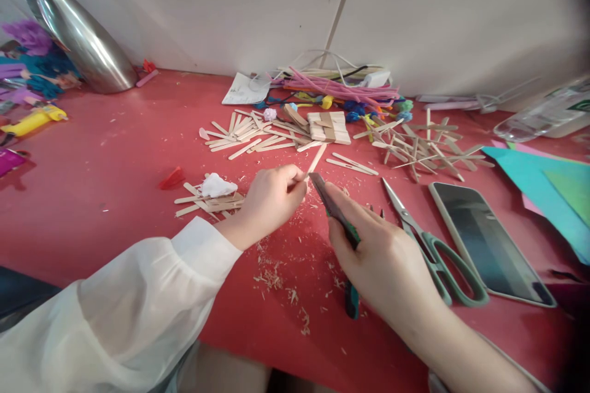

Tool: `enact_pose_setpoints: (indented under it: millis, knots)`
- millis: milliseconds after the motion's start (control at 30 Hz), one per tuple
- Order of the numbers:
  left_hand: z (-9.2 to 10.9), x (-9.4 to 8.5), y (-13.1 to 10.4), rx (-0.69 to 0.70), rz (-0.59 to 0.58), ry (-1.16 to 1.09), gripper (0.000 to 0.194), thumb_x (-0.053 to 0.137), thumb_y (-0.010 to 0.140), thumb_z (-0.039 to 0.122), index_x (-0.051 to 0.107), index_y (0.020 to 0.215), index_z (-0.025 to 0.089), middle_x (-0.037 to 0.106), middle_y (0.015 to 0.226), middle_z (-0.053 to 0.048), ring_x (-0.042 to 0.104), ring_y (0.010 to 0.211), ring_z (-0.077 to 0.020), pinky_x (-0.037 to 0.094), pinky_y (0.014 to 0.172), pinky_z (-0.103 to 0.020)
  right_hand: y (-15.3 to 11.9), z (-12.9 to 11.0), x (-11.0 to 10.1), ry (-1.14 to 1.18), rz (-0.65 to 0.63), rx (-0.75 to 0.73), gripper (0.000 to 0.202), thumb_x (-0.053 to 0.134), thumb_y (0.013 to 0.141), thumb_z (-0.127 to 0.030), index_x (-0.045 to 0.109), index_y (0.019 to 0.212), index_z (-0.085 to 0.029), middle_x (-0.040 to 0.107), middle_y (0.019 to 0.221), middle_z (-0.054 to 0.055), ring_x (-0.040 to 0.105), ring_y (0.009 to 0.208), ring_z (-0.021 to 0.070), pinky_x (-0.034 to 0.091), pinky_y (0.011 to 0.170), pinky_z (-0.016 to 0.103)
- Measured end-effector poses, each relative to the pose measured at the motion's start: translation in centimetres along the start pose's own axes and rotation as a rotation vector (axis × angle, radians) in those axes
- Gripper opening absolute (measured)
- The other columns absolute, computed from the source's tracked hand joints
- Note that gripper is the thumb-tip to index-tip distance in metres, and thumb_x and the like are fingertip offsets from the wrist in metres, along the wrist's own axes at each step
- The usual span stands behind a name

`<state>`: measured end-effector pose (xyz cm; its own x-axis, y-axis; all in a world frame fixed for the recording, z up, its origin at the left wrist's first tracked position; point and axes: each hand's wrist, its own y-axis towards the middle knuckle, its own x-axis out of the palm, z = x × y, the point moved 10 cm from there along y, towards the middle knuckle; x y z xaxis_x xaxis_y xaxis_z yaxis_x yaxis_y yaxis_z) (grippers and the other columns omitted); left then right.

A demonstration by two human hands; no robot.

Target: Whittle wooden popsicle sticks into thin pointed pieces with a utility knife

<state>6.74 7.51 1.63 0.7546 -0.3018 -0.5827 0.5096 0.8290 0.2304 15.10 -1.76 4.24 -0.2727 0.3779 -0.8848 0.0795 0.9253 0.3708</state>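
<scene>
Between its thumb and fingers, my left hand pinches a wooden craft stick, which points away from me. My right hand is wrapped round a utility knife, its dark blade end touching or very close to the stick near my left fingertips. Pale wood shavings lie scattered on the red table below both hands. Part of another dark-handled tool shows under my right hand; the rest of it is covered. Two slit craft sticks lie just beyond the knife.
Scissors and a phone lie to the right. Loose craft sticks and a bundled stack sit ahead. White fluff rests on sticks at left. A steel jug, yellow glue gun and coloured paper stand farther out.
</scene>
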Motion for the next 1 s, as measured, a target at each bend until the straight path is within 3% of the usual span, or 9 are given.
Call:
enact_pose_setpoints:
  millis: [133,267,433,600,800,1000]
  knots:
    - [-0.1,0.3,0.1,0.002,-0.032,-0.051,0.015,0.048,0.082,0.020,0.059,0.073,0.015,0.068,0.069,-0.004,0.063,0.062,-0.0135,0.046,0.057,-0.023,-0.7,-1.9,-1.1,-0.286,0.143,-0.174,0.041,0.042,0.082,-0.016,0.059,0.119,-0.015,0.067,0.069,0.001,0.053,0.041,0.0094,0.027,0.034,0.024]
    - [-0.6,0.5,0.1,-0.014,-0.042,-0.128,0.015,0.047,0.082,0.023,0.059,0.077,0.015,0.068,0.072,-0.004,0.063,0.063,-0.0132,0.048,0.059,-0.024,-1.0,-2.5,-1.8,-0.337,0.218,-0.234,0.038,0.043,0.083,-0.017,0.060,0.118,-0.015,0.064,0.062,-0.002,0.052,0.039,0.0090,0.026,0.033,0.024]
    - [-1.5,0.5,0.2,-0.058,-0.031,-0.239,0.009,0.048,0.080,0.019,0.055,0.075,0.015,0.068,0.071,-0.003,0.065,0.065,-0.0128,0.050,0.062,-0.024,-0.5,-1.7,-2.0,-0.189,0.196,-0.172,0.040,0.046,0.081,-0.017,0.059,0.118,-0.014,0.069,0.072,-0.001,0.051,0.037,0.0087,0.032,0.034,0.023]
    - [-1.5,0.3,0.3,-0.065,-0.041,-0.248,0.011,0.049,0.081,0.021,0.057,0.078,0.014,0.069,0.074,-0.005,0.066,0.068,-0.0137,0.051,0.063,-0.024,-0.1,-1.2,-1.9,-0.090,0.155,-0.142,0.040,0.047,0.078,-0.014,0.061,0.116,-0.012,0.067,0.065,0.000,0.050,0.036,0.0091,0.035,0.035,0.022]
    - [-1.2,0.3,0.2,-0.056,-0.044,-0.216,0.013,0.051,0.082,0.024,0.059,0.079,0.014,0.070,0.077,-0.005,0.066,0.068,-0.0140,0.051,0.063,-0.025,0.0,-0.4,-1.6,-0.006,0.119,-0.083,0.043,0.045,0.079,-0.016,0.059,0.120,-0.016,0.066,0.068,0.001,0.035,0.029,0.0047,0.032,0.034,0.021]
    - [-0.8,0.1,0.1,-0.013,-0.042,-0.161,0.015,0.049,0.083,0.024,0.060,0.079,0.014,0.070,0.076,-0.005,0.065,0.067,-0.0133,0.050,0.064,-0.025,0.0,0.2,-0.9,0.060,0.075,-0.044,0.045,0.044,0.078,-0.018,0.058,0.121,-0.017,0.052,0.048,-0.004,0.031,0.029,0.0063,0.031,0.035,0.021]
